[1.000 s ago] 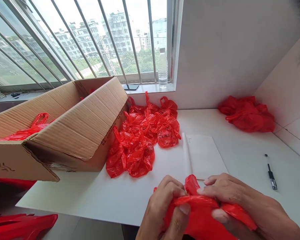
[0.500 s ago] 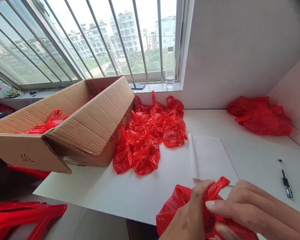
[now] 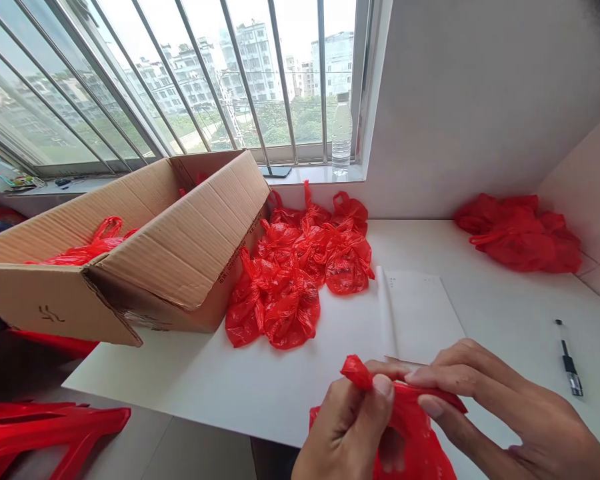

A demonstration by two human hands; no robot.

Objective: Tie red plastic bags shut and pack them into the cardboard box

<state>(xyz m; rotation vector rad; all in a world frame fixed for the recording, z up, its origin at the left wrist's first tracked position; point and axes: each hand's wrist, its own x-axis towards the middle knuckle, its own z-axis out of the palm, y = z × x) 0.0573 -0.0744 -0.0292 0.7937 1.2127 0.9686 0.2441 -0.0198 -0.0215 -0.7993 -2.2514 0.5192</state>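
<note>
A red plastic bag [image 3: 410,433] is held between both hands at the near edge of the white table [image 3: 230,387]. My left hand [image 3: 347,427] pinches one twisted handle of the bag between thumb and fingers. My right hand [image 3: 485,407] grips the other handle with thumb and forefinger, its remaining fingers stretched out. Several tied red bags [image 3: 295,267] lie in a heap in the middle of the table, beside an open cardboard box [image 3: 145,247] with more red bags [image 3: 90,247] inside.
A white notebook [image 3: 420,313] lies just beyond my hands and a black pen [image 3: 569,363] to the right. Another pile of red bags [image 3: 523,233] sits in the far right corner. A water bottle [image 3: 341,137] stands on the windowsill. Red plastic stools [image 3: 40,433] are at lower left.
My hands have shifted on the bag: the left now pinches a handle pulled up and leftward, the right holds the other handle stretched to the right. The view has barely moved since half a second ago.
</note>
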